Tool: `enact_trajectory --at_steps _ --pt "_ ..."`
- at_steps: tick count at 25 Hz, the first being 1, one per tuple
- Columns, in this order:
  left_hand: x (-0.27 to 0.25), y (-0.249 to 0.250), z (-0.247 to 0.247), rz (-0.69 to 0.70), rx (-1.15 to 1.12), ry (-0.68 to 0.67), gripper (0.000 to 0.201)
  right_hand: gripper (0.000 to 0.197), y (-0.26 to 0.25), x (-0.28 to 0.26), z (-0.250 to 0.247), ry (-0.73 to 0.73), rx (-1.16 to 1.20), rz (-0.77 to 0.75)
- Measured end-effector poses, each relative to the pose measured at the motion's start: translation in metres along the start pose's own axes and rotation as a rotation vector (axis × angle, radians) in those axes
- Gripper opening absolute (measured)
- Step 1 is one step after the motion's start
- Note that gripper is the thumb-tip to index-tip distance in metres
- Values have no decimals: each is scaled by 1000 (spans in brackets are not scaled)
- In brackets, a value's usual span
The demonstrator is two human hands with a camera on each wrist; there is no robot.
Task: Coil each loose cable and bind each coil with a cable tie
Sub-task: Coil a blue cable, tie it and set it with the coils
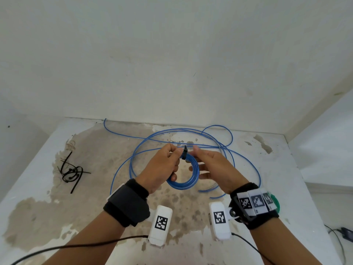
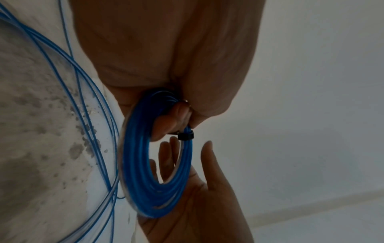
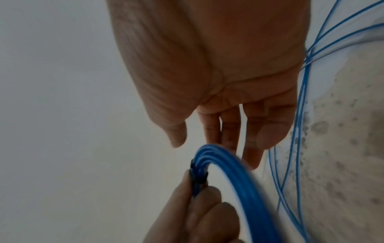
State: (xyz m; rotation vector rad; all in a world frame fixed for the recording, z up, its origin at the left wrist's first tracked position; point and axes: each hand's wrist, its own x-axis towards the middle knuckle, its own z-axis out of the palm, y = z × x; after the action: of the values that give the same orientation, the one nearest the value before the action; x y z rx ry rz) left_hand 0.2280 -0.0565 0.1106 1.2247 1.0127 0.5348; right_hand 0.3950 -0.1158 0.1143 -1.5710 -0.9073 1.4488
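A pale wall (image 1: pixel 172 54) rose behind a white table (image 1: pixel 282 188) whose top was worn to a mottled brown patch through the middle. Across the far half of it, loose cable (image 1: pixel 225 148) lay in wide blue loops, one end running off toward the far left edge and strands sweeping round to the right and near side.

Above the middle of the table, two forearms reached in from the near edge, each with a black wrist strap carrying a white camera block. Between the hands hung the coil (image 1: pixel 188 180), a tight ring of blue turns held upright off the table, with the loose loops beneath and beyond it.

The left hand (image 1: pixel 162 169) grasped the coil at its top left, fingers curled round the turns and thumb pressing them just beside the tie. The right hand (image 1: pixel 212 167) stood on the coil's right, palm turned toward it, its fingers extended and spread alongside the ring; its thumb and forefinger sat near the tie, but I cannot tell whether they pinched it.

The tie (image 1: pixel 184 152), a black band, wrapped the coil's top, its tail sticking up.

On the left of the table, well apart from the hands, lay a small heap of spare ties (image 1: pixel 71 172), black and tangled.
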Motion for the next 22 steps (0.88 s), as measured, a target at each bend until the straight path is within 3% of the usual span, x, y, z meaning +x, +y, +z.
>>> enact_trajectory --at_steps 2,7,13,18,22 --pt "-2 -1 3 -1 41 -14 20 43 -6 7 1 4 34 31" --pt "-5 -1 6 -11 57 3 18 10 -8 15 4 -15 101 -45" --pt "-4 -1 7 4 56 -12 18 19 -8 18 3 17 -14 -95" --pt "-1 -2 9 -33 30 -2 18 13 -8 13 3 91 -59 -192" --pt "-1 1 9 -55 -9 9 26 19 -8 16 0 124 -96 -184"
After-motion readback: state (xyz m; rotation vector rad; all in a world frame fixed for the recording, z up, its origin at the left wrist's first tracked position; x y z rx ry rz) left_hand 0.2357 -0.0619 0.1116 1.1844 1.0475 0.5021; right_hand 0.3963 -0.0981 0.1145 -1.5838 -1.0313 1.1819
